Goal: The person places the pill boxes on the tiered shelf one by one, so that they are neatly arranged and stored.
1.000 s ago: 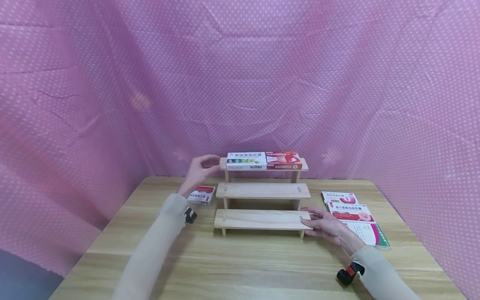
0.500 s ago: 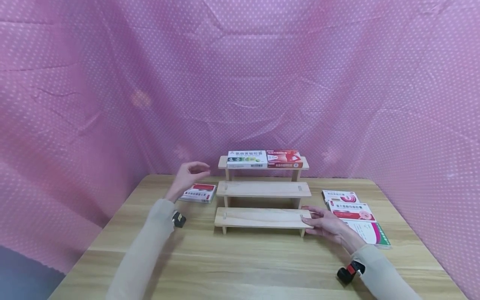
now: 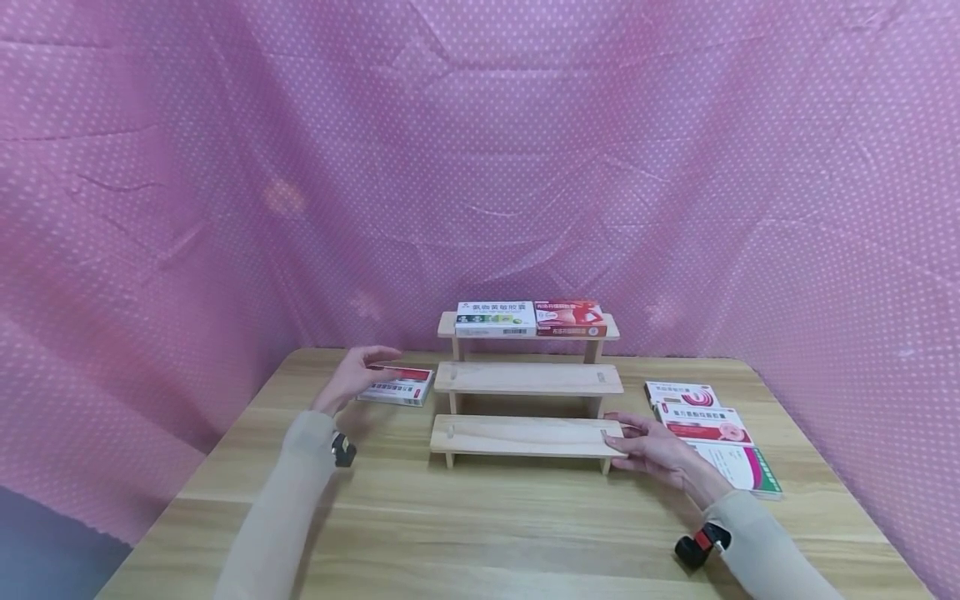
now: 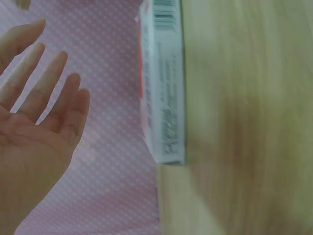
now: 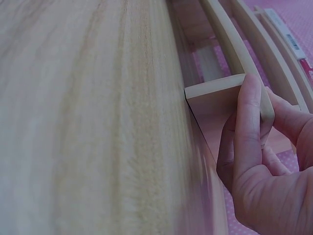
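I saw the flat red-and-white cardboard box (image 3: 409,387) left of the pale wooden three-tier stand (image 3: 528,377), long axes roughly parallel, left-to-right. The left hand (image 3: 352,377), fingers apart, was near the box; the right hand (image 3: 660,454) gripped the stand's lowest tier.

Pink, white-dotted cloth (image 3: 480,167) hangs behind a wooden table (image 3: 480,533)

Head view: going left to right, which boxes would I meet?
A red-and-white box by the left hand, a white box on the wooden stand, a red box next to it, a group of boxes near the right hand.
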Available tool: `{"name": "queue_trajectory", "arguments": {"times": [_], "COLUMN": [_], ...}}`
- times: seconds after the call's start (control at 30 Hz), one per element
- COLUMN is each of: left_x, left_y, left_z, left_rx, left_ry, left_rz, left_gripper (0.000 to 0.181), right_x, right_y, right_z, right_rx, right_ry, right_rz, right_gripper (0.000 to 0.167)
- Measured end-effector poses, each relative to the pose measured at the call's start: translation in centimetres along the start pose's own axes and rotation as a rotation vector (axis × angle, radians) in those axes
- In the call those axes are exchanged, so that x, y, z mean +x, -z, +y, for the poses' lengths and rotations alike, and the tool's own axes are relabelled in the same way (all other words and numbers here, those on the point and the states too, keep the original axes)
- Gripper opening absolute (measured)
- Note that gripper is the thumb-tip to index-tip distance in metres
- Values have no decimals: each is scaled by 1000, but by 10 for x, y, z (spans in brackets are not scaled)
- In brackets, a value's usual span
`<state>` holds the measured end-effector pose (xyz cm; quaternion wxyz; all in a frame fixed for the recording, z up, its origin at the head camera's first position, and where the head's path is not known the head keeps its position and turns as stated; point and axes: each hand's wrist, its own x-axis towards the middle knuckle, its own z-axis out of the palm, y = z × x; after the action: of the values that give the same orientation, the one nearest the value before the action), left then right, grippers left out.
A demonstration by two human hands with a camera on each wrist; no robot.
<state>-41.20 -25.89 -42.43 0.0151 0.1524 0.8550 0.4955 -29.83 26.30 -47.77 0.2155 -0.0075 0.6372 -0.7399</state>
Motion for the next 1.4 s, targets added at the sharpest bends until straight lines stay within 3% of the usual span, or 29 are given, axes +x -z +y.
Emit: {"name": "queue_trajectory", "arguments": {"times": [0.27, 0.5, 0.67, 0.9, 1.07, 1.3, 1.4], "left_x": [2, 2, 4, 4, 3, 2, 1], "left_y": [3, 4, 3, 1, 3, 7, 6], "left_z": [-24, -37, -43, -55, -54, -55, -56], "left_rx": [126, 65, 93, 52, 15, 124, 127], "left_ry": [35, 161, 164, 243, 249, 225, 233], "left_rz": [-2, -76, -109, -134, -108, -93, -85], "left_gripper": [56, 66, 71, 76, 75, 68, 66], "right_x": [-1, 3, 3, 1, 0, 0, 1], "right_y": [0, 0, 2, 1, 0, 0, 0], "right_z": [1, 5, 4, 3, 0, 0, 0], "right_rx": [-3, -2, -6, -1, -11, -6, -14], "right_ry": [2, 11, 16, 10, 13, 8, 5], "right_rz": [-8, -1, 4, 4, 7, 7, 4], "right_gripper": [68, 63, 64, 68, 68, 67, 69]}}
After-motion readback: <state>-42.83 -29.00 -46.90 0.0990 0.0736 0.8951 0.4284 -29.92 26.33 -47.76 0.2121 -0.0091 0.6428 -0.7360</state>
